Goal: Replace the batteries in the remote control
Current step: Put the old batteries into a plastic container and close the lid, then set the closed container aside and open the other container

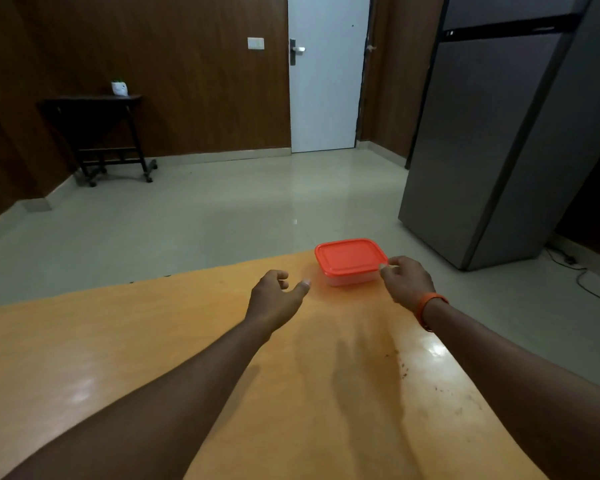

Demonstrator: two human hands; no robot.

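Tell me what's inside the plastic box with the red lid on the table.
The red lid is shut on the box, covering the inside. Through the pale, see-through wall below the lid nothing distinct shows, so its contents cannot be told.

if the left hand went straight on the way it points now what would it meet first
Most likely the red-lidded container: the left hand points forward and right over the table, toward the container's near left corner. How high the hand is above the table is unclear.
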